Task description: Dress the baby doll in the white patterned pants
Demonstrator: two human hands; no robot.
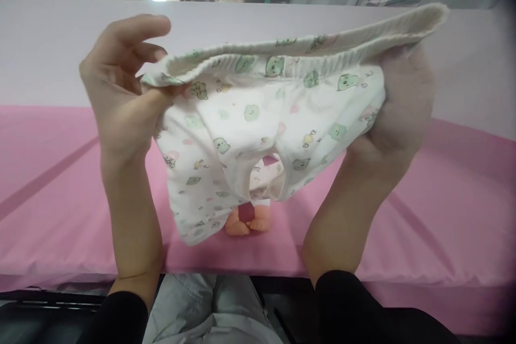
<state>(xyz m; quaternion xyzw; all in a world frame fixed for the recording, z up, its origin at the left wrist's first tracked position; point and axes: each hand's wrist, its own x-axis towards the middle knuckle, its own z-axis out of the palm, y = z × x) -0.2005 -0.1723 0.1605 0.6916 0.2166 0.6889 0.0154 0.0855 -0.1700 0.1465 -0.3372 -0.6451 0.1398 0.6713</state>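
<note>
Held up in front of me is a pair of white baby pants (pixel 250 113) with green bear prints, an elastic waistband and an oval opening at the crotch. My left hand (pixel 124 75) pinches the left end of the waistband, thumb in front and the other fingers curled above. At the right end, my right hand (pixel 407 102) holds the waistband, its fingers mostly hidden by the cloth. The waistband is stretched between both hands, higher on the right. Behind and below the pants lies a doll (pixel 258 219), its orange feet showing; the pants hide most of it.
A pink padded surface (pixel 60 188) spans the area under my hands, its front edge near my lap. Along its back rises a pale pink wall panel (pixel 48 54). My legs in grey trousers (pixel 209 306) are below the edge.
</note>
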